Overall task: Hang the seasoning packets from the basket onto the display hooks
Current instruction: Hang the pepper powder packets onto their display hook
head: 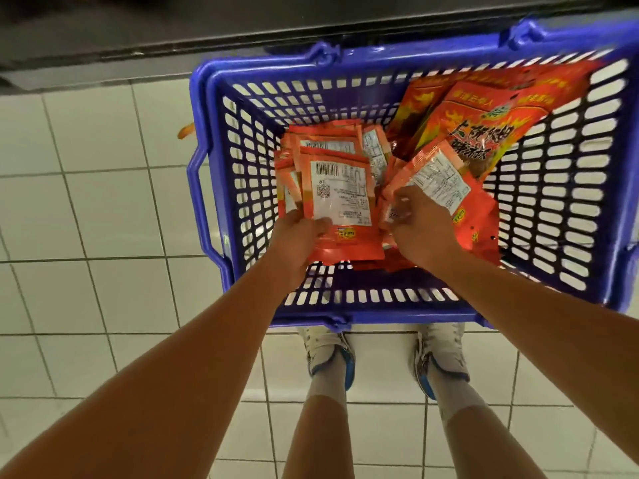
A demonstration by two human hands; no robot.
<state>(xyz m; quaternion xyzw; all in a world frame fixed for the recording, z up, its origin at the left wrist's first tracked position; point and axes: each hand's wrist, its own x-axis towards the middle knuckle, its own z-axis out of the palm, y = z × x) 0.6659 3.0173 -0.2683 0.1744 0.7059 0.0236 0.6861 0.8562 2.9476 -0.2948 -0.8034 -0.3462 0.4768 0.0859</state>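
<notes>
A blue plastic basket [214, 188] stands on the floor in front of my feet, filled with several orange-red seasoning packets. My left hand [297, 236] grips the near end of a stack of packets [339, 191] that lie back side up, white labels showing. My right hand [418, 223] reaches into the middle of the basket, fingers curled around the edges of another bunch of packets [439, 184]. Larger red packets [484, 126] with black lettering lean against the far right wall. No display hooks are in view.
White floor tiles [86, 202] surround the basket. A dark shelf base [138, 46] runs along the top of the view just beyond the basket. My two white shoes [332, 354] stand right behind the near rim.
</notes>
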